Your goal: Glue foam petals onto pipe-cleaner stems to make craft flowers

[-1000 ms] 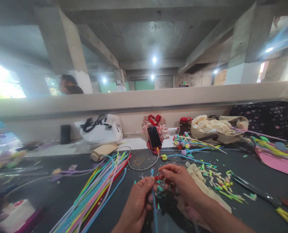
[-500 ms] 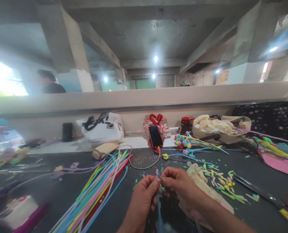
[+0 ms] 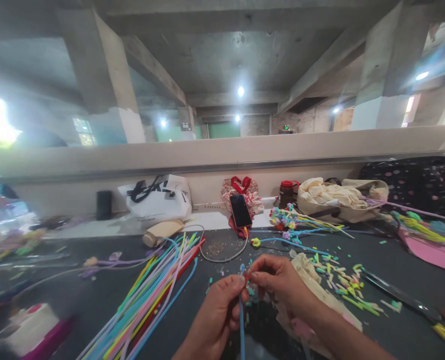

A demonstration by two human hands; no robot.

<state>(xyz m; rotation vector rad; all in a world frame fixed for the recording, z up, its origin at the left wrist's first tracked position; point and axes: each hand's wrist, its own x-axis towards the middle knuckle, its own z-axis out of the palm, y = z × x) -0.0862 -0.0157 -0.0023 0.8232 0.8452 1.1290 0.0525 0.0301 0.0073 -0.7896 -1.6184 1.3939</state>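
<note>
Tip work in hand, by the look of it: red piece (image 3: pixel 246 276) being fitted against the top end of blue stem (image 3: pixel 242 320). Left hand (image 3: pixel 220 307) pinches the stem between thumb and finger just below its tip; the stem runs down, near upright, toward the lower edge of the view. Right hand (image 3: pixel 282 277) has thumb and fingertips closed on the red piece, right beside the left thumb. Too small and half covered to tell whether the red wraps the stem or only lies against it. Next move likely calls for the left to hold the stem steady while the right presses or turns the red snug, without bending the tip.

Around: stem bundle (image 3: pixel 150 295), many colours, lies left of the hands on the dark table (image 3: pixel 90 295). Yellow-headed stem (image 3: pixel 255 242) lies just beyond the right hand, stem cluster (image 3: pixel 286 220) behind that. Short bits (image 3: pixel 348 282) scattered to the right, scissors (image 3: pixel 398 292) beside them. Phone (image 3: pixel 240 210) leans at the back, cable (image 3: pixel 222 261) looping ahead of the hands.

In the way: crumpled cream cloth (image 3: pixel 305 267) by the right forearm, could snag a sleeve-side move. Cable loop limits forward reach. Scissors well apart, no bother.
</note>
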